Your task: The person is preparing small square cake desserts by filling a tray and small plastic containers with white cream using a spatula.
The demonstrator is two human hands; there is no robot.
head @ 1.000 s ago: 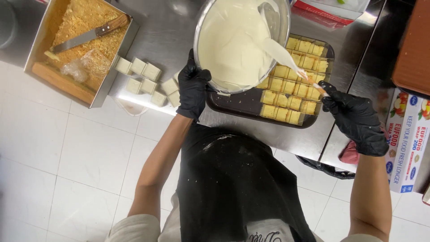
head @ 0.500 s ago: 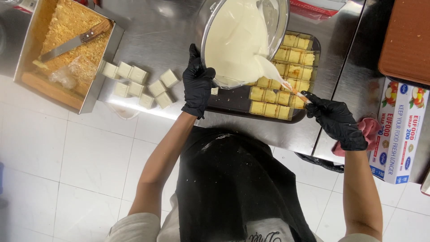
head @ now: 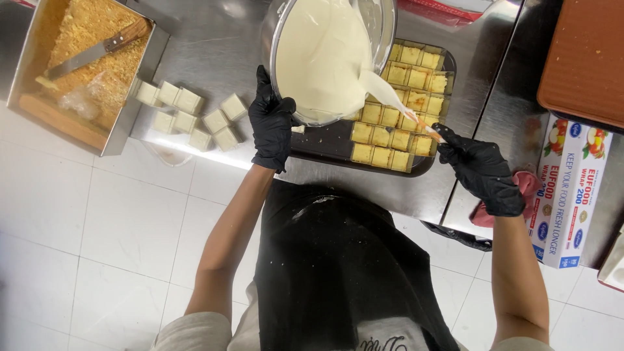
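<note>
A metal mixing bowl (head: 312,58) full of pale cream is gripped at its near rim by the left hand (head: 272,123), which is covered by a black glove; the fingers are curled shut over the rim and the bowl is tilted down toward the tray. A white spatula (head: 396,101) is held by the gloved right hand (head: 482,170), whose fingers are closed round the handle end, while the blade reaches up into the cream at the lip of the bowl. Directly beyond the right fingertips, and just right of the left fingers, a dark rectangular tray (head: 325,146) is seen on the steel counter (head: 214,52), lined with rows of yellow cake squares (head: 390,130); its upper left part is hidden by the bowl. To the left of the left fingers, a cluster of white cubes (head: 188,114) is laid out on the counter. Farther left, a square steel pan (head: 123,127) filled with golden crumbs is placed, with a knife (head: 91,55) lying in it. To the right of the right hand, a box of cling film (head: 572,195) and a reddish cloth (head: 481,214) are found, with a brown board (head: 585,58) beyond them. A black apron (head: 338,260) is worn below the hands.
</note>
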